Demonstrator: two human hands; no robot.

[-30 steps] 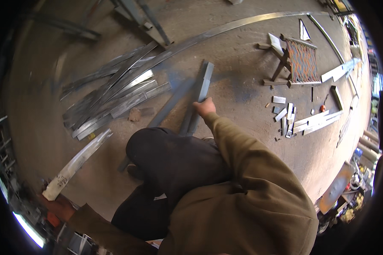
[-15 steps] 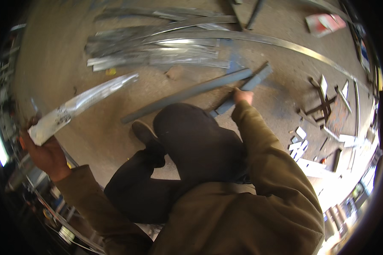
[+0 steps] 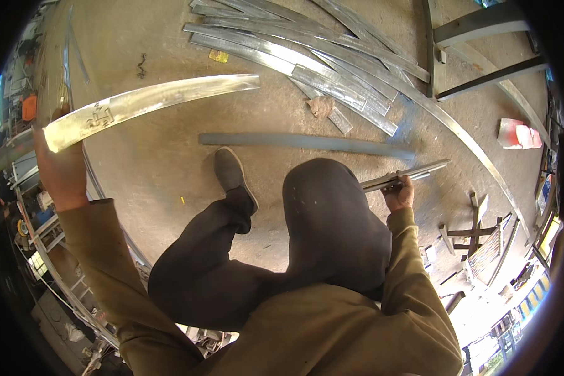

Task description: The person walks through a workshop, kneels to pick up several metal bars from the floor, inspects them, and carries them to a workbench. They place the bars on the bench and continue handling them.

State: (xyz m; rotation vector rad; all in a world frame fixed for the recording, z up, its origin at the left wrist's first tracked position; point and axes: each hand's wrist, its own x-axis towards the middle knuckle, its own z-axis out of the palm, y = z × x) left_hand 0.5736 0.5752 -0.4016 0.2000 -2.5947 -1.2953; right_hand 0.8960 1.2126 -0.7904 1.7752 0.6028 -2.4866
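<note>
My left hand (image 3: 64, 172) is closed on one end of a flat shiny metal strip (image 3: 163, 99) with dark markings. The strip points away to the right, raised above the floor; my fingertips are mostly behind it. By my right knee, my right hand (image 3: 400, 195) grips a small bundle of narrow grey metal bars (image 3: 427, 169), seen nearly edge-on. How many bars it holds I cannot tell. Beyond my knees a long grey metal bar (image 3: 307, 142) lies on the floor, apart from both hands.
A pile of flat metal strips (image 3: 332, 81) spreads at the far side, one long strip curving right. Dark metal framework (image 3: 482, 28) stands far right. A red and white packet (image 3: 519, 135) and a small welded frame (image 3: 473, 232) are at right. Racks (image 3: 50, 238) line the left.
My right hand has lifted the grey bars off the floor and turned them edge-on. The left hand still holds the strip, now more level. The whole view has swung left.
</note>
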